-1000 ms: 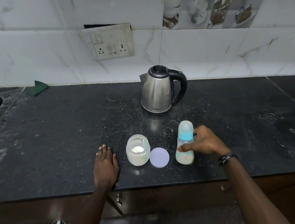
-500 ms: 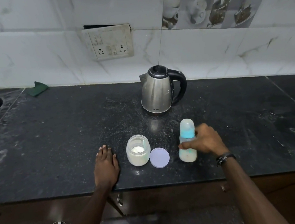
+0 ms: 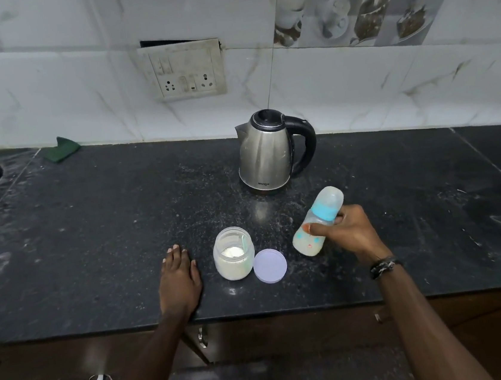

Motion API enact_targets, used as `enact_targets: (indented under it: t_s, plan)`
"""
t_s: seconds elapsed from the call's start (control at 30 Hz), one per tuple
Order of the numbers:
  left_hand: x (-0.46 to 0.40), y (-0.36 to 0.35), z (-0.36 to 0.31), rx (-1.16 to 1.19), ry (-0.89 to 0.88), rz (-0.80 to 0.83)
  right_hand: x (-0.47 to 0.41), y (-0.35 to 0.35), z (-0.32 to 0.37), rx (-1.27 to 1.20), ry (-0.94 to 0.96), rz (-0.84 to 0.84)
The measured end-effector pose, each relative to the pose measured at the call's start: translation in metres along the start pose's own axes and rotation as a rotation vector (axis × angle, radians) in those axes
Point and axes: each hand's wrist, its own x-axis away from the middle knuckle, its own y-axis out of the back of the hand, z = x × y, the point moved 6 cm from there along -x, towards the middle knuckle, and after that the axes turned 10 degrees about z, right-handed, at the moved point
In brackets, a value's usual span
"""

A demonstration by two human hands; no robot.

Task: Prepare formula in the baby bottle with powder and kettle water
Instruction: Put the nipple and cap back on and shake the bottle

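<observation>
My right hand (image 3: 346, 235) grips the capped baby bottle (image 3: 318, 222), tilted with its top leaning far and right, pale liquid inside, near of the kettle (image 3: 265, 153). My left hand (image 3: 178, 279) rests flat and released on the counter (image 3: 92, 239), left of the open powder jar (image 3: 234, 254) and its lid (image 3: 269, 265).

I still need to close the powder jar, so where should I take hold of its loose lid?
Grip the lid by its thin round rim, coming from above with the free left hand. It lies flat on the counter against the jar, so fingers likely cannot get underneath.
</observation>
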Motion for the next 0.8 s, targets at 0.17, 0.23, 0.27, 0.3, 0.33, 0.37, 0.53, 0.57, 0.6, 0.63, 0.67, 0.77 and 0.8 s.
enact_targets:
  t_s: [0.17,0.23,0.27,0.3,0.33,0.37,0.53,0.57,0.6,0.63,0.67,0.77,0.8]
  plan:
    - [0.000,-0.001,0.001,0.008,0.002,-0.001,0.002,0.007,0.008,0.333,-0.052,-0.017]
    - [0.000,-0.001,0.000,0.010,0.003,-0.003,0.001,0.008,0.011,0.364,-0.002,-0.021]
    - [0.000,-0.001,0.000,0.011,0.003,-0.003,0.001,0.006,0.012,0.302,0.008,0.017]
    - [0.000,-0.001,0.000,0.013,0.003,-0.002,0.001,0.006,0.011,0.261,-0.019,0.034]
    - [0.000,-0.001,0.000,0.013,0.002,-0.002,0.002,0.007,0.011,0.276,-0.031,0.022]
    - [0.000,-0.001,0.000,0.012,0.001,-0.004,0.002,0.010,0.011,0.355,-0.049,-0.018]
    - [0.000,-0.001,0.001,0.008,0.003,-0.006,0.001,0.005,0.015,0.326,-0.023,0.045]
    - [0.000,-0.001,0.001,0.008,0.003,-0.007,0.002,0.005,0.016,0.363,-0.044,0.032]
    - [-0.001,-0.001,0.001,0.008,0.003,-0.008,0.003,0.008,0.018,0.433,-0.054,-0.018]
    - [-0.001,-0.001,0.001,0.009,0.004,-0.008,0.004,0.011,0.021,0.486,-0.050,-0.075]
    - [-0.001,-0.001,0.001,0.010,0.003,-0.006,0.004,0.010,0.020,0.463,-0.026,-0.076]
    - [0.000,-0.001,0.001,0.006,0.003,-0.003,0.003,0.004,0.018,0.315,-0.013,0.072]
    - [0.001,-0.001,0.001,0.007,0.001,-0.003,0.003,0.004,0.018,0.362,-0.024,0.069]
